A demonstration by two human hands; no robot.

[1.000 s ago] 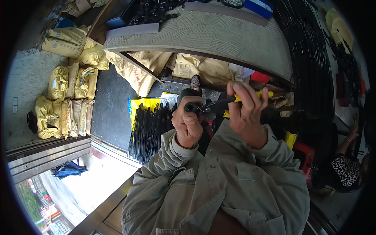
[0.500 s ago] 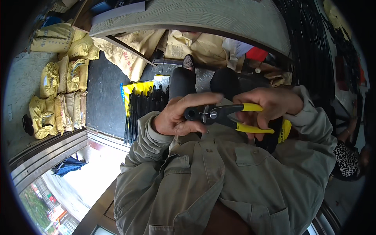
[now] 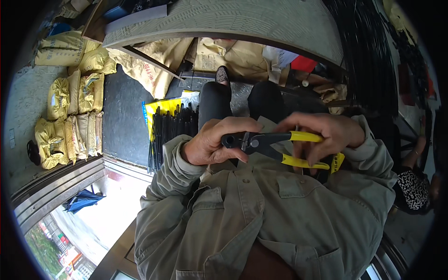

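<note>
Pliers (image 3: 266,142) with black jaws and yellow-sleeved handles lie level in front of my chest, handles spread apart to the right. My right hand (image 3: 329,133) is at those handles, fingers curled round them and partly blurred. Thumb and fingers of my left hand (image 3: 212,140) close on a black piece with a round, hollow-looking end (image 3: 228,139) at the jaws. Whether that piece is separate from the pliers I cannot tell. Below the right hand, a black and yellow item (image 3: 337,162) shows in part near my shirt.
Long black rods (image 3: 173,133) lie beside my left leg on a yellow sheet (image 3: 163,103). A worktable (image 3: 233,18) stands ahead, with brown paper sacks (image 3: 233,58) beneath it. Yellow packed sacks (image 3: 58,98) line the left wall. More black strands hang at right, near another person's arm (image 3: 417,149).
The pliers have shifted slightly right and downward, and their jaws are turned a little. My right hand's fingers have moved at the handles. My left hand keeps its grip.
</note>
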